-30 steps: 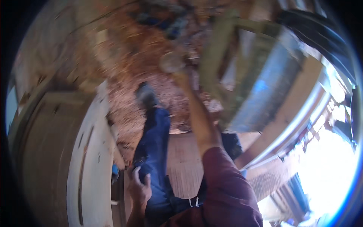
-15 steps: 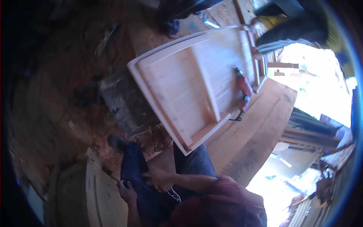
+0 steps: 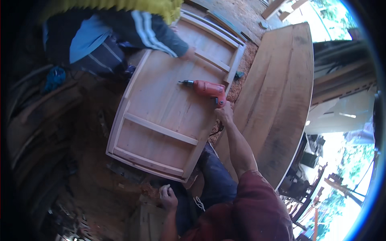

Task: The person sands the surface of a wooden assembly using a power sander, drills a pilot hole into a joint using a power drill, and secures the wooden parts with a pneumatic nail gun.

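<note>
A red power drill (image 3: 209,89) lies over the wooden panel with its chuck pointing left. My right hand (image 3: 224,110) is wrapped around the drill's handle, arm stretched forward. The framed wooden panel (image 3: 165,90) has pale rails along its edges and crosspieces inside. My left hand (image 3: 168,197) is by my leg near the panel's close edge, fingers curled; whether anything small is in them is hidden. A co-worker's hand (image 3: 189,53), from a dark sleeve with white stripes, is at the panel's far crosspiece.
A long, broad wooden board (image 3: 277,88) lies to the right of the panel. The co-worker leans in from the far left. Close to my left hand stands a wooden piece (image 3: 146,221). Sawdust covers the ground, and stacked timber (image 3: 341,78) is at the far right.
My right hand has gone from my lap to the drill and grips it. The view has turned, and the co-worker now appears at the far left, reaching over the panel.
</note>
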The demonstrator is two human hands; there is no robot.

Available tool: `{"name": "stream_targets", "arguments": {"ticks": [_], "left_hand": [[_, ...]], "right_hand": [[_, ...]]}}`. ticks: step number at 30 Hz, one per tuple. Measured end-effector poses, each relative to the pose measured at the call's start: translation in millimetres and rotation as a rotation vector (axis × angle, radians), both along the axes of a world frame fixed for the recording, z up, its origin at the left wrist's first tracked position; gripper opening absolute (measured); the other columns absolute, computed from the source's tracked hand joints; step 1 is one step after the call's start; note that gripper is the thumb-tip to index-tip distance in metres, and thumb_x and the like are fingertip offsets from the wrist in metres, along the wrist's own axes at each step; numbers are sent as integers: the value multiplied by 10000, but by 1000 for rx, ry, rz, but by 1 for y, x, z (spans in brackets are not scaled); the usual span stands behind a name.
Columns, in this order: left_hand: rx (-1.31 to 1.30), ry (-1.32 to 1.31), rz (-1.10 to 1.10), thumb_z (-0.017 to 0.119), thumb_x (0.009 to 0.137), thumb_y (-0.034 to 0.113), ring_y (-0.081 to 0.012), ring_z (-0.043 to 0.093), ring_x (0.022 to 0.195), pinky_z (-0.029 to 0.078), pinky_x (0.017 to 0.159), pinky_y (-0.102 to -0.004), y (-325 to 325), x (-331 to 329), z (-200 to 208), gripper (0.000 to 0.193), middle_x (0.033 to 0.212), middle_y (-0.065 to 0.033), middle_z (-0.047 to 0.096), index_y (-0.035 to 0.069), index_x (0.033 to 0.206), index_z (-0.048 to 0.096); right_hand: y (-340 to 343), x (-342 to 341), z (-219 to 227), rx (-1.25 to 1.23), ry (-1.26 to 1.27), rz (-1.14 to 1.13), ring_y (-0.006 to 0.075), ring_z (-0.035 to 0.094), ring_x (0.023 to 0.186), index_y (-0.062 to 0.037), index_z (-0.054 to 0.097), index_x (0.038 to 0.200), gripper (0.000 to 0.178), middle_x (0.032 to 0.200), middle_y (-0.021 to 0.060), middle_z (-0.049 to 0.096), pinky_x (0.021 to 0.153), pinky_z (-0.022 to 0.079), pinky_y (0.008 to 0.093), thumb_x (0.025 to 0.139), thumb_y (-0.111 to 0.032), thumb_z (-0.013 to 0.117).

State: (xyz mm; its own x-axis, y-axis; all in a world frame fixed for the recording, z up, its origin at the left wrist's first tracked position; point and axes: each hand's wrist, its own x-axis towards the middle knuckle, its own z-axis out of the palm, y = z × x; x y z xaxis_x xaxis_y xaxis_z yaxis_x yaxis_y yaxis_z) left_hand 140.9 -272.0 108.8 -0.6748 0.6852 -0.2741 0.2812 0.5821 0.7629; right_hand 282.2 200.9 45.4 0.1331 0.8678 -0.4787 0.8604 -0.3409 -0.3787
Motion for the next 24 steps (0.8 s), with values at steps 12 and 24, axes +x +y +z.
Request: {"name": "stream_targets", "arguments": {"ticks": [12,24], "left_hand": [[-6,269,-330,611,961,156,-429,519,1212,426,1025,-503,345,-98,-26,368,1267,-241,556,-19,1279,557],[-314,849,-217,569,957,391,-411,182,1525,118,1218,-598,455,-116,-166,744,1620,-220,267,52,1567,311]], "right_hand": [[-97,127,51,-296,934,-475,129,554,534,-64,520,999,374,772,38,564,459,441,274,666,8,673],[22,199,-285,-420,455,-834,170,565,501,-58,564,819,135,608,44,542,440,501,336,770,-108,679]]}}
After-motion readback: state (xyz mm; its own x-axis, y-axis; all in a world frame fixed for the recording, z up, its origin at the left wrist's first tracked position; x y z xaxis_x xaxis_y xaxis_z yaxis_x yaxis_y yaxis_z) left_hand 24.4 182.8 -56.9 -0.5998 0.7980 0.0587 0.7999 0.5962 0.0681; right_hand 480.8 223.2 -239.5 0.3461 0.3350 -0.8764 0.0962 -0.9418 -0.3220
